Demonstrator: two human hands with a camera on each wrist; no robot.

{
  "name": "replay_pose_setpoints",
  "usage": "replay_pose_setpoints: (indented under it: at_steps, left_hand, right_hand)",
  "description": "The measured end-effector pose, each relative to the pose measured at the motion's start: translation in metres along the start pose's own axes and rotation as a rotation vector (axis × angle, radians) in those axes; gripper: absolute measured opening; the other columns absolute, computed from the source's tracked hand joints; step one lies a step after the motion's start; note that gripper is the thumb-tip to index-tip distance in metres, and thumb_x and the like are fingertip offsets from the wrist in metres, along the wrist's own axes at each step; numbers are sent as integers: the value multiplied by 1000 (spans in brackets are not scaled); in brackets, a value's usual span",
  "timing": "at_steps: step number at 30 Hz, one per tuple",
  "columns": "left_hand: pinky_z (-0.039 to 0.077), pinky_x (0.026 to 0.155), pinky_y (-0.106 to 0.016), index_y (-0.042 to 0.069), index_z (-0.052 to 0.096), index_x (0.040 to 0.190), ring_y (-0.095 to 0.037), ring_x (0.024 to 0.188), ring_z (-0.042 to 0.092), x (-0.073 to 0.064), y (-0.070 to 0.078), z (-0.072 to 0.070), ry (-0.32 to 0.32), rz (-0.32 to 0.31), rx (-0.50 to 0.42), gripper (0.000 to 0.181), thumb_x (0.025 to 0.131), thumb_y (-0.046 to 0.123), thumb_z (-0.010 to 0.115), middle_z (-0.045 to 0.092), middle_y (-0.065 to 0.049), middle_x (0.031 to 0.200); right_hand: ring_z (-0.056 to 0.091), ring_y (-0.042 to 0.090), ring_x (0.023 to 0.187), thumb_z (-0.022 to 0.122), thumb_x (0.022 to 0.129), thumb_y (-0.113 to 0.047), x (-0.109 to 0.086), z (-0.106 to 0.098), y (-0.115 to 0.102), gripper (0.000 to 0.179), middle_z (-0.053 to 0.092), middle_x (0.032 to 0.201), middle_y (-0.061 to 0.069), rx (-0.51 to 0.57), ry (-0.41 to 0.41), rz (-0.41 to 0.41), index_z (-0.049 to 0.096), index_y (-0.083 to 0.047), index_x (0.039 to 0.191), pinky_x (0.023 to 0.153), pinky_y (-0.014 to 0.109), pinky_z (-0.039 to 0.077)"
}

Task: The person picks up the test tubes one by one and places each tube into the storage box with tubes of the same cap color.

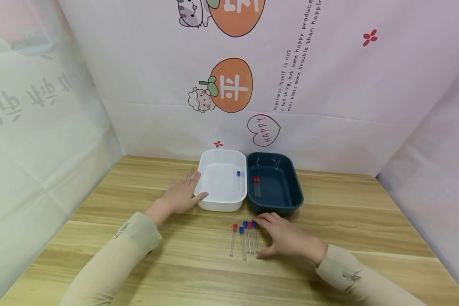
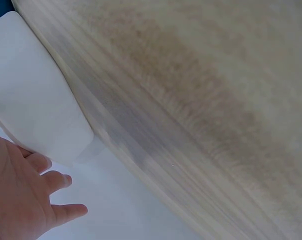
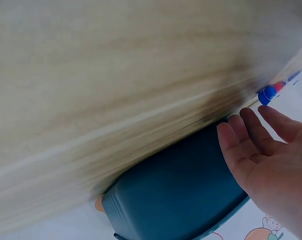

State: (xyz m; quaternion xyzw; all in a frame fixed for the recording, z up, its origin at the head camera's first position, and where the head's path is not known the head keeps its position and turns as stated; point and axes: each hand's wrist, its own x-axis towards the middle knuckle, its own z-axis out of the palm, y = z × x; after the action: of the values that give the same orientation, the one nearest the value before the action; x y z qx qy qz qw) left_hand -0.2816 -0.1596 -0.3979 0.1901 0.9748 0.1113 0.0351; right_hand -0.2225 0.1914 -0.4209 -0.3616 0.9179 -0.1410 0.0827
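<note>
My left hand [image 1: 181, 196] lies against the left side of the white bin [image 1: 220, 205], fingers spread and thumb near its front corner. A blue-capped tube [image 1: 238, 174] is in that bin, its clear body hard to make out. My right hand [image 1: 287, 239] is beside a group of clear tubes on the table, some with red caps [image 1: 235, 227], others with blue caps [image 1: 242, 230]. Its index fingertip is at the rightmost blue cap [image 3: 267, 95], and the thumb is near that tube's lower end. Whether they touch it, I cannot tell.
Against the white bin's right side stands a dark teal bin [image 1: 295, 199], with red-capped tubes [image 1: 256, 187] inside. Both are on a wood-grain table [image 1: 199, 263], close to a printed white cloth [image 1: 157, 127] at the back. More cloth hangs at both sides.
</note>
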Motion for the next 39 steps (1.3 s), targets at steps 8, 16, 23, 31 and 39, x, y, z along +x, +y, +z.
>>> replay_pose_setpoints:
  at_steps: [8, 16, 23, 31, 39]
  left_hand:
    - [10, 115, -73, -2, 12, 163, -42, 154, 9, 2, 0, 3, -4, 5, 9, 86, 107, 59, 37, 10, -16, 170]
    - [10, 116, -72, -1, 11, 163, -41, 155, 8, 1, -1, 4, -6, 0, 4, 87, 106, 60, 38, 10, -16, 170]
    - [11, 116, -72, -2, 13, 163, -42, 154, 10, 1, -1, 5, -2, -2, 13, 87, 106, 60, 37, 11, -17, 170]
    - [11, 116, -72, -1, 12, 163, -41, 155, 10, 1, -1, 5, -2, -1, 5, 87, 106, 60, 37, 11, -16, 170]
    - [10, 116, -72, -1, 11, 163, -41, 155, 9, 1, -2, 2, -5, -4, 5, 87, 106, 59, 38, 10, -16, 170]
  right_hand:
    - [49, 34, 129, 84, 77, -60, 2, -4, -2, 95, 53, 142, 17, 9, -5, 3, 56, 3, 141, 109, 53, 43]
    - [51, 33, 127, 84, 76, -61, 3, -4, -2, 96, 54, 140, 18, 4, -4, 6, 55, 3, 139, 108, 52, 43]
    - [52, 30, 124, 84, 75, -63, 1, -6, -3, 95, 55, 139, 15, 7, 17, -3, 55, 1, 138, 107, 52, 44]
    - [52, 30, 125, 82, 78, -62, -2, -11, -7, 92, 55, 139, 14, 11, 24, -11, 55, 1, 139, 108, 51, 44]
    - [52, 28, 127, 82, 79, -61, -2, -16, -14, 90, 55, 140, 12, -8, 16, -35, 55, 0, 140, 108, 49, 45]
